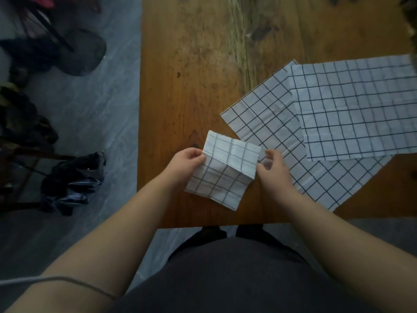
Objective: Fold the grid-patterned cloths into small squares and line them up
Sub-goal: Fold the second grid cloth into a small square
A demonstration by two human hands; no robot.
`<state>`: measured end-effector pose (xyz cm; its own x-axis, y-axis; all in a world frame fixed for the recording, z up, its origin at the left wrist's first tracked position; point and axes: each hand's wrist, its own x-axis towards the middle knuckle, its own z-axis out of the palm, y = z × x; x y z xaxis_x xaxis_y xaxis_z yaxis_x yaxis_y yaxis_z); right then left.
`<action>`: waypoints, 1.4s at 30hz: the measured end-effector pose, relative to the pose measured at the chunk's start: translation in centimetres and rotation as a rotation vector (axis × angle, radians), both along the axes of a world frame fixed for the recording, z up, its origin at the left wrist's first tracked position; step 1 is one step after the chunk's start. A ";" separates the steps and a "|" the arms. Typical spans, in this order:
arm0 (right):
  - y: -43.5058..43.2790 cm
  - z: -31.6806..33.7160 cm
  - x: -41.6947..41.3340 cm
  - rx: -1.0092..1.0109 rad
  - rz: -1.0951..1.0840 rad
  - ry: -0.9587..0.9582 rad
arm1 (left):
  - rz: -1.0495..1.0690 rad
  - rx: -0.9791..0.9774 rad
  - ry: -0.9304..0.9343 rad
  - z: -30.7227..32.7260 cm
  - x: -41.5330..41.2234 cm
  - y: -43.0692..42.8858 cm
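Mid-fold on the small cloth [225,168], pinched at its two sides by left hand [188,162] and right hand [274,170]; next, likely closing the fold flat.

No readable text, label, brand, number or sign appears on anything here.

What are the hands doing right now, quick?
Left hand: pinches the left edge of the half-folded cloth.
Right hand: pinches the same cloth's right edge.
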<state>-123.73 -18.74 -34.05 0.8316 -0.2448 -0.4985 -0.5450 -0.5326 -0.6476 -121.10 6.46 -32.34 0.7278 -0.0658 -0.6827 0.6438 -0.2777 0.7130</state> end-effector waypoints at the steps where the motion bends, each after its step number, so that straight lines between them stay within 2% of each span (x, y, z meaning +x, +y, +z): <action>1: 0.3 -0.3 -0.1 0.055 -0.046 0.044 | 0.054 -0.033 0.028 -0.1 -0.3 0.3; 5: 1.8 -0.8 -0.7 0.061 -0.025 0.062 | 0.140 -0.087 0.057 -0.1 -1.6 0.7; 11: 3.7 0.0 -1.4 -0.175 0.471 -0.158 | -0.020 0.049 -0.131 0.4 -2.5 0.6; 15: 5.1 1.0 -1.3 -0.212 0.596 -0.209 | -0.133 0.108 -0.258 0.9 -2.4 1.0; 25: 6.5 2.0 -1.7 -0.300 0.681 -0.257 | -0.183 0.186 -0.397 2.1 -3.6 1.3; 32: 6.7 2.2 -2.5 -0.242 0.662 -0.239 | -0.156 0.185 -0.470 3.0 -4.6 1.2; 36: 6.6 2.9 -2.9 -0.232 0.660 -0.269 | -0.281 0.304 -0.525 3.5 -4.6 1.7; 40: 6.1 3.9 -3.4 -0.177 0.630 -0.258 | -0.434 0.520 -0.582 3.9 -4.6 2.3; 42: 5.7 4.5 -3.6 -0.173 0.647 -0.244 | -0.424 0.473 -0.572 4.0 -4.8 2.7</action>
<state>-127.35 -13.03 -29.51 0.9199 0.2765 -0.2779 0.0648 -0.8064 -0.5878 -125.89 9.11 -28.34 0.9470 -0.2109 -0.2423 -0.0054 -0.7645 0.6446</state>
